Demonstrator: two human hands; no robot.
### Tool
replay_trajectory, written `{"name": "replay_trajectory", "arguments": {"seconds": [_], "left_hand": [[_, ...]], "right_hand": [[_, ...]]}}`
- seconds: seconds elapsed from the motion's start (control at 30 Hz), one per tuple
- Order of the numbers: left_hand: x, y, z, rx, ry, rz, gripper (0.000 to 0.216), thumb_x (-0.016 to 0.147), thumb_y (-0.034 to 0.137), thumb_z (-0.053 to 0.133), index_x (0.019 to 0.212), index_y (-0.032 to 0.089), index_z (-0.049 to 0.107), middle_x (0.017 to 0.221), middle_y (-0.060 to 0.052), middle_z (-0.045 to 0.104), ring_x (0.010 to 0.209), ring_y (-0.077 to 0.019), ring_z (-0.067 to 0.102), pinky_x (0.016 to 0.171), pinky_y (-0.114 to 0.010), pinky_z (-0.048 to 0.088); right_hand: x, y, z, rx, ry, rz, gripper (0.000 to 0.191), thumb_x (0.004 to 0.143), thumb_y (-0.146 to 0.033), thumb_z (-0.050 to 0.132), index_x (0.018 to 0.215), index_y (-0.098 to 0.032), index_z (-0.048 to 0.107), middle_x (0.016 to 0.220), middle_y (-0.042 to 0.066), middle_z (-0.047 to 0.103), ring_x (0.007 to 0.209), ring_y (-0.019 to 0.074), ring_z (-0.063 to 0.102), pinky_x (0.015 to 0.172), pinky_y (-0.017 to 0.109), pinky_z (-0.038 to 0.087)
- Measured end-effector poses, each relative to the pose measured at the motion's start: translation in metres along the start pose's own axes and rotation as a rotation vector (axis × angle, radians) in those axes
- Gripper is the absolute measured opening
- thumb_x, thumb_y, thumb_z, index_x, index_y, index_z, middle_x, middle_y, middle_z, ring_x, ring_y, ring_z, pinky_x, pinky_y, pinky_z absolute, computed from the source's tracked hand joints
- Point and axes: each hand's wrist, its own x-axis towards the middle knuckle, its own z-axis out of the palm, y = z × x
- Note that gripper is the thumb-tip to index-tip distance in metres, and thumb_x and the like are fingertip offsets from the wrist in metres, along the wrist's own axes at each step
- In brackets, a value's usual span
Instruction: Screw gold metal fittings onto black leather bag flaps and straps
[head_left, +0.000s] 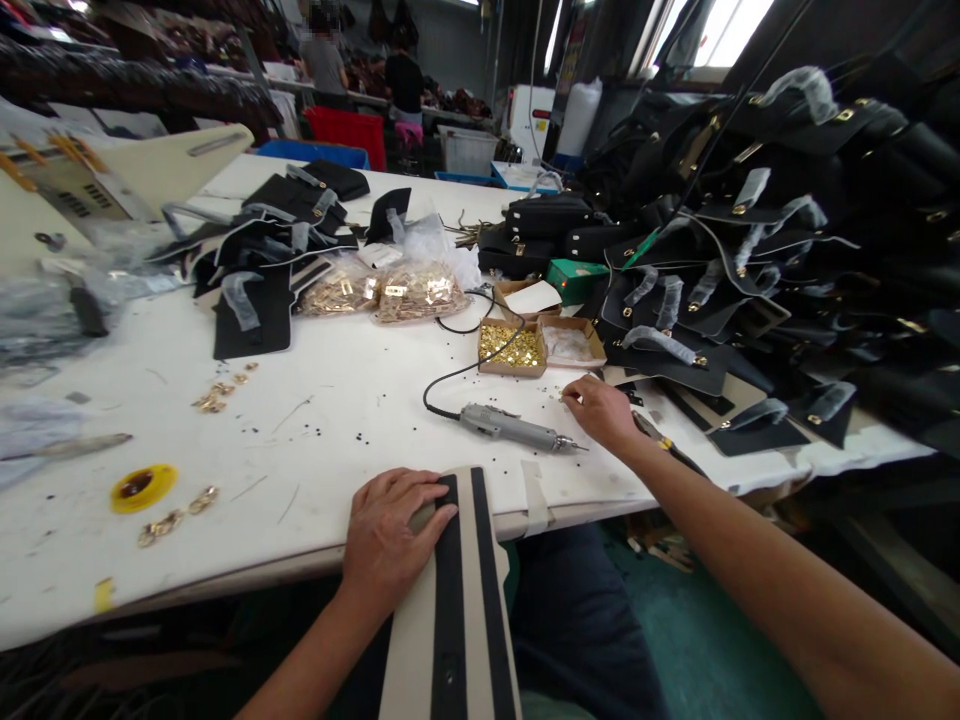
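Note:
A beige bag panel with black stripes (474, 580) lies over the table's front edge and hangs toward my lap. My left hand (394, 530) holds its left side, fingers bent over the top and thumb against the black stripe. To the right, my right hand (600, 408) is low over the tabletop, thumb and fingertips pinched together; whatever is between them is too small to make out. Beside that hand lies a grey electric screwdriver (510, 427), its bit pointing right. A pair of pliers (664, 443) is partly hidden behind my right wrist.
Cardboard trays hold small gold fittings (510, 348) and clear plastic (568, 343). Bags of gold hardware (420, 290) sit behind. Black bag pieces (675, 350) pile up at right. A yellow tape roll (142, 488) lies at left. Two people stand in the background.

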Motion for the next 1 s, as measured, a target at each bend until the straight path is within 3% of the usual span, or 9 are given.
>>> {"name": "replay_trajectory", "arguments": {"seconds": [0.63,1.0], "left_hand": [[0.001,0.001,0.0,0.003,0.005,-0.001,0.014,0.087,0.037,0.074,0.101,0.034,0.077,0.116,0.003,0.077,0.115,-0.0296,0.062,0.098,-0.047,0.042],[0.001,0.002,-0.002,-0.005,-0.008,-0.006,0.014,0.088,0.036,0.073,0.101,0.033,0.077,0.117,0.001,0.077,0.115,-0.0292,0.062,0.099,-0.047,0.042]], "right_hand": [[0.007,-0.003,-0.005,-0.066,-0.126,0.001,0.029,0.093,-0.032,0.052,0.098,-0.026,0.08,0.11,0.005,0.076,0.096,0.0212,0.066,0.073,0.028,0.041],[0.023,0.0,-0.008,-0.011,-0.238,0.086,0.023,0.084,-0.031,0.06,0.097,-0.026,0.079,0.105,0.003,0.078,0.094,0.0211,0.067,0.064,0.027,0.037]]}}
